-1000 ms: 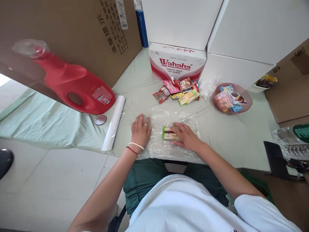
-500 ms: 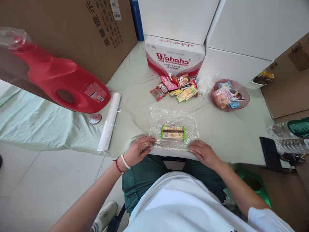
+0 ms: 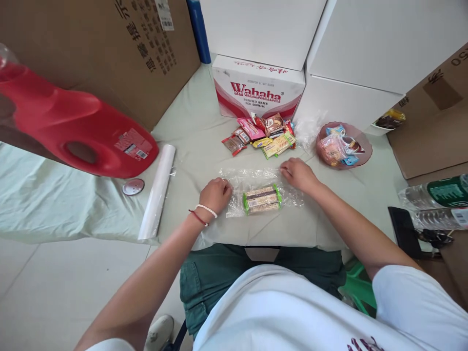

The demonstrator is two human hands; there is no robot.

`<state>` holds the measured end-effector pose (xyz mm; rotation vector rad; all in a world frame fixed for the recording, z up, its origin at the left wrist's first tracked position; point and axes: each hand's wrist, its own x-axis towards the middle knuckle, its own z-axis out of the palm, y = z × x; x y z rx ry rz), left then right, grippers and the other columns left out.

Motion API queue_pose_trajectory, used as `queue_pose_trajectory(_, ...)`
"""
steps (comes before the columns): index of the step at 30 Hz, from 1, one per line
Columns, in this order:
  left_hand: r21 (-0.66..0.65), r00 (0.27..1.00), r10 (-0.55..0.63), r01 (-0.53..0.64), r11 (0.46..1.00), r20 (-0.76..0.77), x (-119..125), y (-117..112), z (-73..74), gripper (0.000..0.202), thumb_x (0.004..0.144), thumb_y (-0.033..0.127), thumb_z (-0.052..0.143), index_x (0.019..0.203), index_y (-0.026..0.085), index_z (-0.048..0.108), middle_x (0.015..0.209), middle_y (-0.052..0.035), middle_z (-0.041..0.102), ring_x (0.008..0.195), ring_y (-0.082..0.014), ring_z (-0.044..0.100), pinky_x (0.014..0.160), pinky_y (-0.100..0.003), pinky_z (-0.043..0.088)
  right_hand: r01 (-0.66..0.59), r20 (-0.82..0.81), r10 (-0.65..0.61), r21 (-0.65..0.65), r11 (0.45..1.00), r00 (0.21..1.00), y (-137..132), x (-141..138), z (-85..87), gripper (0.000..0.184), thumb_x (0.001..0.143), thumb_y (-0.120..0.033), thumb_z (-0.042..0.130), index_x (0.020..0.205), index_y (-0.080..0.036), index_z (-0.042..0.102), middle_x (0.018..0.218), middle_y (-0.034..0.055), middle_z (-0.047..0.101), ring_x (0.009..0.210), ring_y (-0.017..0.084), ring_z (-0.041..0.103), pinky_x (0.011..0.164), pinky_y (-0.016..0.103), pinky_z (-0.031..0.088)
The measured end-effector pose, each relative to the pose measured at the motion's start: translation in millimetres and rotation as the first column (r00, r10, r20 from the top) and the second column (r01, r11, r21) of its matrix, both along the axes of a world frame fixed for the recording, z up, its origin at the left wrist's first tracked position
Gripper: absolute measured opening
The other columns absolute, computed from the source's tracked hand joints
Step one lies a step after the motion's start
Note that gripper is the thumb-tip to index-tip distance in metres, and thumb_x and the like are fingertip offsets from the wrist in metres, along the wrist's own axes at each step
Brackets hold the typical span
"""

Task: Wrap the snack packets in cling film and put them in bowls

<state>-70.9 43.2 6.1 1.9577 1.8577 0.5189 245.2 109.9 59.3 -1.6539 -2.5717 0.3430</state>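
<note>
Snack packets (image 3: 334, 150) sat in the pink bowl (image 3: 366, 155); the green-ended packet (image 3: 261, 199) lay within clear film (image 3: 237, 179), between left hand (image 3: 215, 196) and right hand (image 3: 300, 175), both at the film's edges, fingers curled narrow, pinching or not, impossible to tell!

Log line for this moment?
left hand: at left edge of clear film | right hand: at its right side | snack pack: on film

The left hand (image 3: 215, 194) is at the left edge of the clear plastic wrap (image 3: 235, 207), the right hand (image 3: 298, 174) near its far right corner. A green-ended snack (image 3: 262, 200) lies by the wrap's near edge, between a paper-white roll (image 3: 158, 195) and a pink bowl (image 3: 322, 160).
</note>
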Motion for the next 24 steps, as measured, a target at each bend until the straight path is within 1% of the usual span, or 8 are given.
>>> queue_pose_trajectory(2, 0.103, 0.994, 0.106, -0.109, 0.989, 0.042, -3, -8, 1.1, 0.016, 0.087, 0.028, 0.052, 0.082, 0.022, 0.066, 0.087, -0.0092, 0.066, 0.088, -0.0263, 0.060, 0.083, -0.039, 0.049, -0.071, -0.058, 0.071, -0.011, 0.997, 0.996, 16, -23, -3.0, 0.040, 0.104, -0.037, 0.052, 0.132, -0.013, 0.067, 0.125, 0.0175, 0.067, 0.116, 0.030, 0.057, 0.099, 0.037, 0.043)
queue_pose_trajectory(5, 0.362, 0.953, 0.274, -0.302, 0.882, 0.126, -2, -30, 14.3, 0.021, 0.091, 0.023, 0.048, 0.093, 0.020, 0.069, 0.096, -0.0105, 0.066, 0.096, -0.0268, 0.060, 0.091, -0.043, 0.048, -0.163, -0.036, 0.160, -0.122, 0.979, 0.987, 35, -56, -9.5, 0.056, 0.097, -0.044, 0.065, 0.142, -0.012, 0.060, 0.127, 0.0181, 0.067, 0.118, 0.030, 0.056, 0.102, 0.037, 0.042)
queue_pose_trajectory(8, 0.500, 0.990, 0.127, -0.139, 0.855, 0.058, 19, -56, 28.1, 0.023, 0.094, 0.021, 0.051, 0.103, 0.020, 0.071, 0.102, -0.0106, 0.067, 0.101, -0.0269, 0.058, 0.094, -0.045, 0.045, -0.153, -0.025, 0.152, -0.272, 0.950, 0.988, 45, -75, -11.6, 0.063, 0.086, -0.044, 0.079, 0.139, -0.013, 0.063, 0.109, 0.0116, 0.072, 0.100, 0.026, 0.061, 0.088, 0.031, 0.044)
queue_pose_trajectory(10, 0.440, 0.997, -0.048, 0.072, 0.895, -0.067, 39, -68, 30.3, 0.024, 0.094, 0.022, 0.056, 0.109, 0.024, 0.074, 0.103, -0.0096, 0.068, 0.100, -0.0275, 0.056, 0.088, -0.044, 0.043, -0.163, -0.088, 0.140, -0.356, 0.920, 0.986, 47, -78, -8.4, 0.050, 0.084, -0.035, 0.079, 0.128, -0.013, 0.071, 0.094, 0.0053, 0.072, 0.084, 0.019, 0.061, 0.078, 0.026, 0.042)
queue_pose_trajectory(13, 0.261, 0.979, -0.084, 0.131, 0.956, -0.183, 62, -73, 23.0, 0.028, 0.093, 0.020, 0.059, 0.114, 0.028, 0.076, 0.094, -0.0093, 0.067, 0.093, -0.0283, 0.054, 0.078, -0.043, 0.038, -0.265, -0.236, 0.182, -0.388, 0.883, 0.954, 33, -71, 1.0, 0.028, 0.091, -0.027, 0.068, 0.113, -0.014, 0.079, 0.080, -0.0001, 0.069, 0.070, 0.014, 0.056, 0.071, 0.025, 0.039)
queue_pose_trajectory(16, 0.160, 0.982, -0.050, 0.080, 0.984, -0.185, 66, -68, 10.6, 0.028, 0.094, 0.020, 0.058, 0.111, 0.029, 0.078, 0.088, -0.0095, 0.065, 0.092, -0.0293, 0.054, 0.076, -0.042, 0.037, -0.458, -0.307, 0.371, -0.292, 0.840, 0.876, -2, -59, 8.1, 0.036, 0.100, -0.027, 0.057, 0.131, -0.020, 0.074, 0.087, 0.0020, 0.072, 0.078, 0.016, 0.059, 0.076, 0.026, 0.040)
queue_pose_trajectory(20, 0.160, 1.000, -0.002, 0.001, 0.987, 0.007, 50, -64, -8.0, 0.021, 0.093, 0.024, 0.059, 0.090, 0.027, 0.079, 0.083, -0.0083, 0.065, 0.092, -0.0279, 0.055, 0.082, -0.043, 0.042, -0.631, -0.047, 0.633, -0.168, 0.757, 0.773, -56, -45, 2.6, 0.045, 0.104, -0.020, 0.050, 0.147, -0.026, 0.062, 0.095, 0.0088, 0.071, 0.092, 0.023, 0.056, 0.079, 0.030, 0.041)
queue_pose_trajectory(24, 0.145, 0.882, 0.298, -0.370, 0.917, 0.365, 24, -62, -24.9, 0.030, 0.098, 0.033, 0.046, 0.105, 0.025, 0.075, 0.099, -0.0070, 0.069, 0.101, -0.0241, 0.060, 0.096, -0.041, 0.048, -0.643, 0.077, 0.651, -0.111, 0.758, 0.755, -82, -39, -7.9, 0.054, 0.103, -0.012, 0.048, 0.154, -0.027, 0.054, 0.101, 0.0115, 0.068, 0.098, 0.027, 0.052, 0.084, 0.035, 0.040)
